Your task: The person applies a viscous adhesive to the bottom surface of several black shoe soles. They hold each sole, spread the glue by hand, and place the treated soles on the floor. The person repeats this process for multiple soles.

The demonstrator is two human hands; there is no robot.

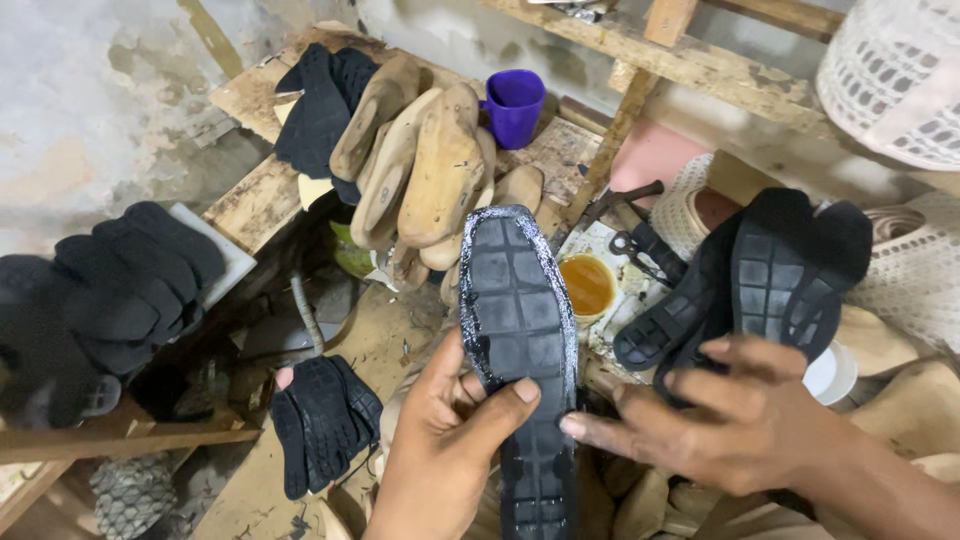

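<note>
My left hand (445, 440) grips a black rubber shoe sole (520, 310) with a square tread pattern and a shiny wet rim, held upright in the centre. The thumb lies across the tread. My right hand (725, 415) is spread beside it, its index fingertip touching the sole's right edge. Just behind the right hand, several black soles (770, 270) lie stacked with treads up.
Wooden shoe lasts (420, 165) pile on a rough bench beside a purple cup (514, 105). A pot of amber glue (587, 285) and pliers (640, 245) sit behind the sole. Black uppers (120, 290) stack at left, more soles (320, 420) lie below. A white mesh basket (895, 75) stands top right.
</note>
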